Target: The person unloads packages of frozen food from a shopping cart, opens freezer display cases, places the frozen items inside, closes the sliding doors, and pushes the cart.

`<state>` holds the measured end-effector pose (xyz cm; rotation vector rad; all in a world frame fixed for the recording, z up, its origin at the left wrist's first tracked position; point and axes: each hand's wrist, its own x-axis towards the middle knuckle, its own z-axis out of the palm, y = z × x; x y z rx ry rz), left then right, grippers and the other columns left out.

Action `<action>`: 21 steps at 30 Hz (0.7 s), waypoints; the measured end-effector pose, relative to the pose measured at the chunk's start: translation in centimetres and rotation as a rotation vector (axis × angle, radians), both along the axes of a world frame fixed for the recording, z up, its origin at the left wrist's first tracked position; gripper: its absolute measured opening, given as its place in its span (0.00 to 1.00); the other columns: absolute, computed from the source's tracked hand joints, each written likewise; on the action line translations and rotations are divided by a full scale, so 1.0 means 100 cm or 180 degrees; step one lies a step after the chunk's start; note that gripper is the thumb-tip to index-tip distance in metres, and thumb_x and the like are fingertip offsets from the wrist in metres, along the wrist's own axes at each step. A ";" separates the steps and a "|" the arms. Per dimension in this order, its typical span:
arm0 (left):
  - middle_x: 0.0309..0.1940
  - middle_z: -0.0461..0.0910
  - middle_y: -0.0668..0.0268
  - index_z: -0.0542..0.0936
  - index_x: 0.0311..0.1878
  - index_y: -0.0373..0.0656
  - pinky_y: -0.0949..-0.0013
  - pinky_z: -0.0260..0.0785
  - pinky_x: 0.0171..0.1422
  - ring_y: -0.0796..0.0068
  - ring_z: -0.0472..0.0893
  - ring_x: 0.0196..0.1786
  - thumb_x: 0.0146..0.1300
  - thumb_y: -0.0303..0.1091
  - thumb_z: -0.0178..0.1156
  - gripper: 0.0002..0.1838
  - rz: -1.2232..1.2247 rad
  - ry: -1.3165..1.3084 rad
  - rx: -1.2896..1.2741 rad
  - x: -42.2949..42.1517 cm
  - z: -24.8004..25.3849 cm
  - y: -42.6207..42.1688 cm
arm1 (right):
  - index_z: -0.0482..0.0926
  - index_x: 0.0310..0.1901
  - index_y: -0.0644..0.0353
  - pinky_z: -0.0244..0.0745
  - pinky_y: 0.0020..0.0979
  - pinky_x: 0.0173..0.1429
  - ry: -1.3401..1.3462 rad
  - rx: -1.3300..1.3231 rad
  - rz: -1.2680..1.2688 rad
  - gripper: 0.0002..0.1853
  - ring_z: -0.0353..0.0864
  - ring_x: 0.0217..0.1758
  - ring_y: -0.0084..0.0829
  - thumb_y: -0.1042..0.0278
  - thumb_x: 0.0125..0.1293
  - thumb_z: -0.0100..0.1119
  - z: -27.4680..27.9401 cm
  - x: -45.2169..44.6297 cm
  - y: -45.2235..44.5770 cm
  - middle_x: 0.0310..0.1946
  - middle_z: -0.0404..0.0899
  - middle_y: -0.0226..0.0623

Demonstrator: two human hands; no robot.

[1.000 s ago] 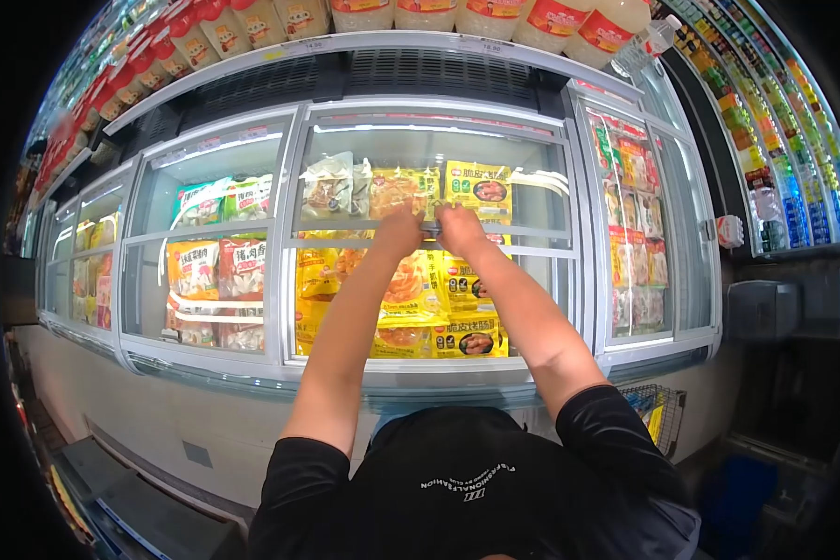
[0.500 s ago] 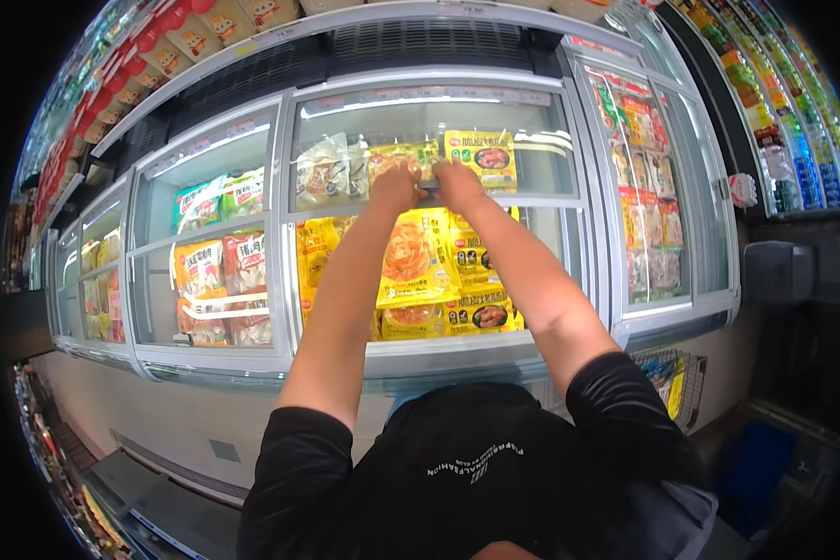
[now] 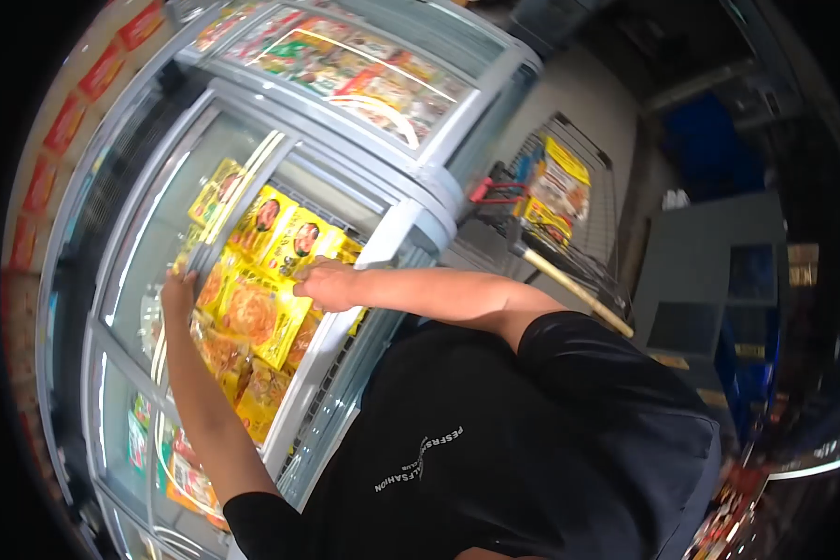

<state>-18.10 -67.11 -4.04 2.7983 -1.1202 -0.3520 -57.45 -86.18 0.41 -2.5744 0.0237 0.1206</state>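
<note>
My left hand [image 3: 179,289] is closed at the handle edge of the sliding glass lid [image 3: 163,233] of a chest freezer; the handle itself is mostly hidden under the fingers. My right hand [image 3: 327,283] reaches into the open part of the freezer. Its fingers are closed on the corner of a yellow frozen food bag [image 3: 257,313] with a round orange food picture. That bag lies on top of other yellow packs [image 3: 269,219], partly covering them.
Beside the freezer stands a wire shopping cart [image 3: 597,201] holding yellow packages [image 3: 560,182]. A neighbouring freezer section [image 3: 345,75] has its glass over colourful bags. The freezer's front rim [image 3: 383,238] runs under my right forearm.
My view has turned toward the cart on the right. My right hand has left the lid handle and come down to the yellow bag; my left hand stays at the lid.
</note>
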 end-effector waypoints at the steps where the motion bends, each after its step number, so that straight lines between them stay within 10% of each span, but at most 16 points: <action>1: 0.70 0.67 0.39 0.76 0.68 0.45 0.53 0.66 0.71 0.43 0.73 0.69 0.69 0.54 0.58 0.31 0.0171 0.0204 0.0184 0.003 0.008 -0.003 | 0.81 0.50 0.58 0.68 0.46 0.70 -0.0016 0.0005 -0.0117 0.17 0.76 0.65 0.45 0.68 0.58 0.69 -0.004 -0.017 -0.003 0.60 0.78 0.46; 9: 0.68 0.68 0.33 0.70 0.71 0.34 0.56 0.58 0.77 0.40 0.67 0.74 0.73 0.53 0.55 0.35 -0.0257 0.0266 0.0448 0.075 -0.035 -0.001 | 0.80 0.41 0.61 0.77 0.49 0.52 -0.0802 0.0344 -0.1091 0.11 0.82 0.48 0.49 0.68 0.59 0.68 0.028 -0.156 -0.023 0.39 0.83 0.43; 15: 0.60 0.75 0.32 0.77 0.63 0.29 0.52 0.65 0.71 0.40 0.74 0.66 0.72 0.53 0.56 0.33 0.0014 -0.0344 0.0732 -0.020 0.021 -0.014 | 0.78 0.47 0.61 0.78 0.48 0.53 -0.0896 0.0146 -0.2410 0.14 0.83 0.49 0.51 0.70 0.60 0.67 0.061 -0.321 -0.033 0.40 0.83 0.46; 21: 0.72 0.63 0.37 0.63 0.73 0.29 0.53 0.60 0.77 0.41 0.66 0.74 0.69 0.43 0.64 0.38 0.0329 -0.1147 -0.0812 -0.169 0.040 -0.048 | 0.81 0.45 0.63 0.81 0.40 0.44 -0.1312 -0.0198 -0.4216 0.11 0.86 0.39 0.45 0.74 0.61 0.66 0.059 -0.471 -0.054 0.36 0.85 0.44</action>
